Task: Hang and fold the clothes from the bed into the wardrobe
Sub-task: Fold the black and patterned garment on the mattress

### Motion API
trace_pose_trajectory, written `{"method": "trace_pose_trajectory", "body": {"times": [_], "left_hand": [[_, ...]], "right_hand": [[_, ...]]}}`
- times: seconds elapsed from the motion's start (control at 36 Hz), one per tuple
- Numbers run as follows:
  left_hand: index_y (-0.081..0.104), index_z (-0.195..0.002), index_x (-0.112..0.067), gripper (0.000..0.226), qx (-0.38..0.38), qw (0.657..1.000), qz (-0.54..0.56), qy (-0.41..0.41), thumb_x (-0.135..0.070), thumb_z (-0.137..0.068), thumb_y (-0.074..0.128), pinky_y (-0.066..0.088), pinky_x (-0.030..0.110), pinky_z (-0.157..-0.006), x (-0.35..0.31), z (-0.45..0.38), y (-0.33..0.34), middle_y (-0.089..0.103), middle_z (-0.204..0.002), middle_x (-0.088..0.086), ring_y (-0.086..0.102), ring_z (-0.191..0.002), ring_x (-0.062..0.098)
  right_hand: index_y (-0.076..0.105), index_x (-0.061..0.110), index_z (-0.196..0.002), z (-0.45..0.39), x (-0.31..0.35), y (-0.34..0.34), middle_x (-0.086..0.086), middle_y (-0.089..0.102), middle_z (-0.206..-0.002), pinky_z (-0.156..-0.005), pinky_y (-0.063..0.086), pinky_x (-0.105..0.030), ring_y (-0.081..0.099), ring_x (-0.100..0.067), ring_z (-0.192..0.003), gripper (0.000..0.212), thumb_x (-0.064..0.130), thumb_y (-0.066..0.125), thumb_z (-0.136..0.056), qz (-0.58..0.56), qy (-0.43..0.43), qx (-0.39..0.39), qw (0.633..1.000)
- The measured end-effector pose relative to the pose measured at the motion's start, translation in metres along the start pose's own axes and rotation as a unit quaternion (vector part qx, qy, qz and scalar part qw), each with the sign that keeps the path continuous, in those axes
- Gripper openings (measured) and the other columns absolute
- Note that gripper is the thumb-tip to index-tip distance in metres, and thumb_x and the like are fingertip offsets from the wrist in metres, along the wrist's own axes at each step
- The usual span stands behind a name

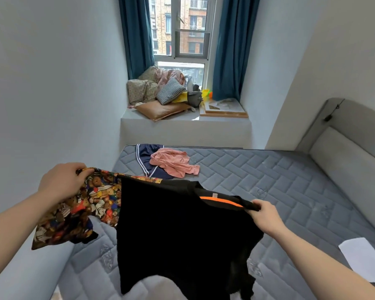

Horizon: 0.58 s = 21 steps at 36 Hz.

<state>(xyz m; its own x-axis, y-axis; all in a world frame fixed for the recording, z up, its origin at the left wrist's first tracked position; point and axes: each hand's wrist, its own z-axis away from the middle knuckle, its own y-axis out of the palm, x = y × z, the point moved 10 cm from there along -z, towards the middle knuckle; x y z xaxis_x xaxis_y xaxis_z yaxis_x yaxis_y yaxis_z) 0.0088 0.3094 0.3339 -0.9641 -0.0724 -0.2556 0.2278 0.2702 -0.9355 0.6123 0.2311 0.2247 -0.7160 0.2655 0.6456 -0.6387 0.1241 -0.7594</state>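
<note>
In hand: black shirt (pixel 171 224), pinched taut by left hand (pixel 62 184) and right hand (pixel 263 214).
Left: pink top (pixel 173 162), navy shorts (pixel 146 156), far on bed (pixel 268 180).
Wardrobe: unseen.

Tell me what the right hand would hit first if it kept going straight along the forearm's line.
Probably the black shirt that the right hand already grips; beyond it, the pink garment on the mattress, though depth is unclear.

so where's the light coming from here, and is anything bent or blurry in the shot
Head view: daylight enters through the window, which looks bright but not blown out; walls and the mattress edges bow from wide-angle distortion. The black shirt is so dark that its folds vanish, and its lower hem looks slightly smeared. Both hands are sharp.
</note>
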Motion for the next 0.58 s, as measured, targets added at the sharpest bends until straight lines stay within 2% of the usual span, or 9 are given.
{"method": "trace_pose_trajectory", "body": {"times": [0.03, 0.08, 0.14, 0.25, 0.33, 0.39, 0.47, 0.53, 0.58], "left_hand": [[0.069, -0.086, -0.035, 0.031, -0.002, 1.0, -0.004, -0.005, -0.054, -0.1, 0.049, 0.041, 0.029, -0.055, 0.004, 0.006, -0.003, 0.06, -0.07, -0.01, 0.054, -0.071, 0.019], [0.07, -0.087, -0.033, 0.031, -0.008, 1.0, -0.005, -0.009, -0.053, -0.101, 0.05, 0.04, 0.03, -0.055, 0.009, 0.017, -0.011, 0.059, -0.07, -0.009, 0.053, -0.072, 0.02], [0.07, -0.087, -0.032, 0.032, -0.019, 1.0, 0.007, -0.008, -0.052, -0.101, 0.05, 0.041, 0.032, -0.056, 0.013, 0.028, -0.023, 0.06, -0.068, -0.008, 0.054, -0.073, 0.022], [0.069, -0.084, -0.03, 0.035, -0.045, 0.998, 0.03, 0.015, -0.052, -0.101, 0.049, 0.043, 0.034, -0.059, 0.021, 0.05, -0.056, 0.064, -0.065, -0.008, 0.058, -0.073, 0.023], [0.068, -0.083, -0.037, 0.032, -0.091, 0.994, 0.055, 0.027, -0.059, -0.098, 0.049, 0.047, 0.037, -0.063, 0.038, 0.07, -0.085, 0.065, -0.07, -0.01, 0.058, -0.076, 0.025], [0.064, -0.08, -0.043, 0.034, -0.119, 0.99, 0.067, 0.029, -0.068, -0.093, 0.045, 0.05, 0.038, -0.063, 0.055, 0.084, -0.102, 0.064, -0.067, -0.015, 0.058, -0.073, 0.023], [0.063, -0.087, -0.051, 0.033, -0.143, 0.986, 0.082, 0.008, -0.077, -0.089, 0.043, 0.055, 0.043, -0.066, 0.09, 0.097, -0.118, 0.065, -0.069, -0.017, 0.062, -0.074, 0.023], [0.066, -0.091, -0.045, 0.041, -0.146, 0.982, 0.117, -0.017, -0.08, -0.088, 0.044, 0.058, 0.048, -0.072, 0.117, 0.1, -0.125, 0.069, -0.072, -0.013, 0.067, -0.078, 0.022], [0.067, -0.093, -0.039, 0.048, -0.147, 0.978, 0.146, -0.029, -0.083, -0.085, 0.047, 0.058, 0.049, -0.076, 0.14, 0.098, -0.131, 0.069, -0.075, -0.012, 0.069, -0.08, 0.023]], "right_hand": [[0.061, 0.02, -0.062, 0.002, 0.002, -0.002, 0.007, 0.057, -0.053, -0.059, 0.042, -0.032, 0.054, -0.008, -0.057, 0.027, 0.016, 0.072, -0.087, -0.024, -0.007, -0.006, 1.0], [0.066, 0.029, -0.063, 0.011, 0.011, -0.005, 0.013, 0.062, -0.055, -0.058, 0.041, -0.02, 0.053, 0.004, -0.056, 0.03, 0.014, 0.07, -0.089, -0.065, -0.032, -0.017, 0.997], [0.074, 0.027, -0.075, 0.023, 0.022, -0.011, 0.015, 0.07, -0.066, -0.063, 0.042, -0.015, 0.057, 0.008, -0.064, 0.023, 0.013, 0.067, -0.092, -0.105, -0.049, -0.025, 0.993], [0.075, 0.012, -0.084, 0.053, 0.042, -0.024, 0.011, 0.063, -0.071, -0.067, 0.041, -0.031, 0.055, -0.005, -0.068, 0.019, 0.014, 0.061, -0.097, -0.164, -0.07, -0.022, 0.984], [0.066, 0.0, -0.08, 0.084, 0.061, -0.038, 0.006, 0.051, -0.066, -0.064, 0.033, -0.034, 0.046, -0.009, -0.064, 0.022, 0.013, 0.06, -0.097, -0.18, -0.1, -0.033, 0.978], [0.065, 0.005, -0.074, 0.106, 0.072, -0.05, 0.007, 0.05, -0.064, -0.061, 0.033, -0.032, 0.045, -0.006, -0.061, 0.023, 0.009, 0.061, -0.096, -0.194, -0.121, -0.051, 0.972], [0.066, 0.013, -0.068, 0.137, 0.085, -0.062, 0.01, 0.051, -0.062, -0.057, 0.033, -0.029, 0.045, -0.005, -0.059, 0.027, 0.008, 0.064, -0.094, -0.226, -0.146, -0.061, 0.961], [0.067, 0.011, -0.071, 0.155, 0.093, -0.068, 0.008, 0.05, -0.063, -0.057, 0.031, -0.03, 0.045, -0.008, -0.061, 0.021, 0.016, 0.067, -0.092, -0.235, -0.157, -0.052, 0.958], [0.069, 0.015, -0.071, 0.169, 0.1, -0.077, 0.01, 0.047, -0.062, -0.052, 0.03, -0.026, 0.042, -0.007, -0.06, 0.018, 0.023, 0.067, -0.087, -0.24, -0.169, -0.048, 0.955]]}}
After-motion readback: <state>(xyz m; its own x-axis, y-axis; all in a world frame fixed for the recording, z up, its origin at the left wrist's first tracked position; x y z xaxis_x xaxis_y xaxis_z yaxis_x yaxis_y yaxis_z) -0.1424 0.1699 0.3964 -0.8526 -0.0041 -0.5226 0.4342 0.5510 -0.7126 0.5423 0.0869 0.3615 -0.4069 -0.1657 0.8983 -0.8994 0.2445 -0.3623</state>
